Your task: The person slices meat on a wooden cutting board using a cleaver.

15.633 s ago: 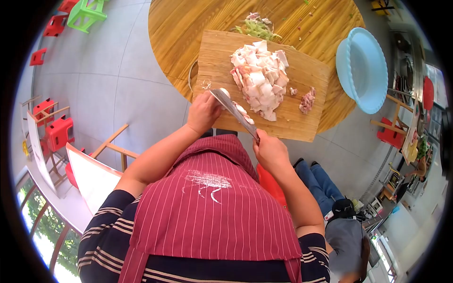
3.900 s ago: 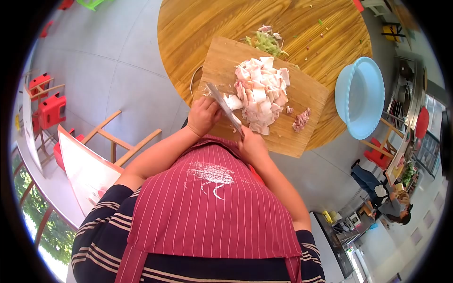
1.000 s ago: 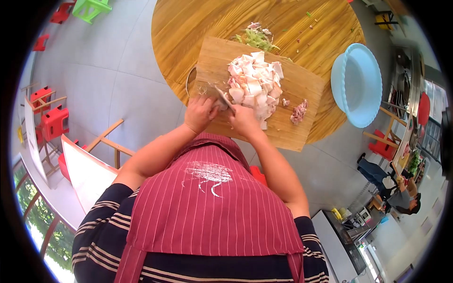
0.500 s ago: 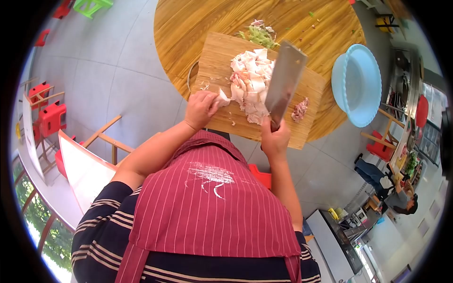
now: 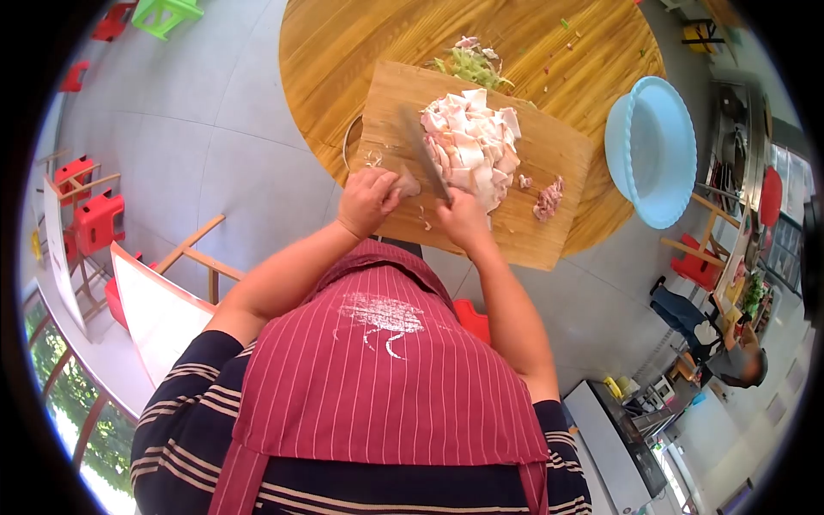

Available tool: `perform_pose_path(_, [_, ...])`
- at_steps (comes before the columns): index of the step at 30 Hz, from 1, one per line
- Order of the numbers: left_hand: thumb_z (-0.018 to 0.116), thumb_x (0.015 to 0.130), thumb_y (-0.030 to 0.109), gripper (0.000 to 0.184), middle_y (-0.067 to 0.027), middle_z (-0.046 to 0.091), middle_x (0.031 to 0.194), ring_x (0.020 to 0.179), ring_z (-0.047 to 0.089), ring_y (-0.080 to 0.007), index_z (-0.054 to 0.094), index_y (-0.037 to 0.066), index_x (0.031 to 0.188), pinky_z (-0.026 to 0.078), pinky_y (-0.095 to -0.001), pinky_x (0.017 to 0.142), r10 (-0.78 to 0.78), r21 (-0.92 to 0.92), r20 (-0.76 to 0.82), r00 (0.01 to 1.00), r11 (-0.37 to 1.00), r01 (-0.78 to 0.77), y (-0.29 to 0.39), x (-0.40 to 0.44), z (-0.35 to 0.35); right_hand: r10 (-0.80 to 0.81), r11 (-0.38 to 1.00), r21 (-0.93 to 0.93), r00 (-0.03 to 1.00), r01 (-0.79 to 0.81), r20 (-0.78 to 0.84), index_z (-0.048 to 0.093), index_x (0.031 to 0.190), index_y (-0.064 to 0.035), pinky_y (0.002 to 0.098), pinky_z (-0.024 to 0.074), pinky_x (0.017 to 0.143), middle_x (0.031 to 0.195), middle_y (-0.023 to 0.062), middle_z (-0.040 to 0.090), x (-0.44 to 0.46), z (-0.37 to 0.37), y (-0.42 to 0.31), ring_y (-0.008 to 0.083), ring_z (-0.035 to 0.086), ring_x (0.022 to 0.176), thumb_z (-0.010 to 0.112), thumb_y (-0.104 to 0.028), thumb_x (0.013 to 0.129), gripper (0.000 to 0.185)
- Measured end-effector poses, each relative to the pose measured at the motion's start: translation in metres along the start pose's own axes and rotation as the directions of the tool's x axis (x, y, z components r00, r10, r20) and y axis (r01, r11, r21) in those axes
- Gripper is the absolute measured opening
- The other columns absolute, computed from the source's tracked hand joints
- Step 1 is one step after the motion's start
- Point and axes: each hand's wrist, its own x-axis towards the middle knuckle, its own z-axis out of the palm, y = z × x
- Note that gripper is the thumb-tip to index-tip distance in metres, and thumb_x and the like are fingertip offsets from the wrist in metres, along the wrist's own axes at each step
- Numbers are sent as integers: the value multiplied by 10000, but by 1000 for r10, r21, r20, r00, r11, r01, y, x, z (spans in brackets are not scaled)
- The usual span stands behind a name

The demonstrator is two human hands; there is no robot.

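My right hand (image 5: 464, 221) is wrapped round the handle of a cleaver (image 5: 422, 154), whose blade stands on edge and looks slightly blurred. Just left of the blade, my left hand (image 5: 367, 202) has its fingers curled over a piece of pale meat (image 5: 405, 181) on the wooden cutting board (image 5: 549, 159). A heap of sliced pinkish-white meat (image 5: 468, 142) lies to the right of the blade. Farther right on the board sits a small pile of reddish scraps (image 5: 548, 199).
The board rests on a round wooden table (image 5: 335, 51). Green and pink trimmings (image 5: 475, 67) lie beyond it. A light blue basin (image 5: 652, 154) stands at the table's right side. Red stools (image 5: 99, 219) are on the floor at left. Another person (image 5: 712, 339) is at a counter far right.
My right hand has swung the cleaver left, from over the right of the meat heap to beside the piece under my left hand. The left hand has barely moved.
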Motion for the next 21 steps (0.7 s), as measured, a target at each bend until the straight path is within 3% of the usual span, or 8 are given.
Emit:
perform_pose_path(2, [694, 727, 141, 263, -63, 599, 900, 833, 575, -258, 596, 97, 967, 425, -372, 713, 0, -40, -47, 999, 999, -2, 1, 1, 1, 272, 937, 231, 962, -263, -7, 613, 853, 19, 487, 476, 681, 789, 240, 629, -10, -18, -12, 418, 611, 755, 550, -184, 838, 213])
perform_pose_path(4, [694, 727, 140, 253, -58, 601, 901, 835, 577, -253, 596, 99, 957, 426, -374, 707, -24, -28, -34, 999, 999, 23, 4, 0, 0, 215, 961, 180, 976, -208, -21, 610, 925, 7, 482, 480, 676, 789, 242, 626, -30, -15, -16, 425, 606, 742, 555, -189, 847, 218])
perform_pose_path(6, [694, 728, 139, 243, -53, 602, 903, 837, 579, -248, 597, 101, 947, 427, -376, 702, -41, -18, -29, 999, 999, 41, 5, 1, 1, 45, 998, 51, 990, -39, -133, 591, 975, -5, 492, 476, 675, 788, 242, 625, -49, -7, -26, 424, 608, 753, 563, -182, 846, 221])
perform_pose_path(7, [695, 722, 138, 237, -49, 596, 891, 825, 575, -244, 596, 100, 934, 425, -374, 697, -32, -16, -20, 999, 999, 32, 4, 1, 1, 85, 994, -63, 996, -88, -41, 572, 1059, -15, 481, 476, 644, 783, 238, 632, -58, -10, -35, 418, 617, 733, 565, -207, 857, 279])
perform_pose_path(10, [696, 708, 137, 237, -45, 581, 863, 798, 564, -238, 592, 97, 918, 421, -370, 689, -28, 0, -7, 1000, 1000, 28, 3, 2, 0, 198, 964, -190, 980, -189, 33, 554, 1092, -36, 508, 475, 652, 795, 237, 634, -79, -8, -44, 430, 611, 731, 553, -191, 858, 280])
perform_pose_path(17, [693, 679, 145, 279, -46, 554, 830, 772, 545, -236, 586, 92, 932, 414, -362, 680, -24, -1, 18, 1000, 1000, 24, 3, 3, -1, 287, 937, -256, 943, -239, 167, 494, 1094, -24, 524, 487, 701, 835, 244, 644, -93, -27, -55, 429, 626, 776, 523, -200, 857, 297])
perform_pose_path(21, [692, 677, 153, 286, -47, 553, 835, 779, 544, -238, 588, 91, 937, 414, -365, 683, -40, -7, 22, 999, 999, 40, 4, 3, -1, 292, 936, -250, 943, -247, 162, 493, 1079, -25, 528, 486, 709, 826, 252, 641, -90, -22, -52, 437, 623, 774, 525, -191, 850, 285])
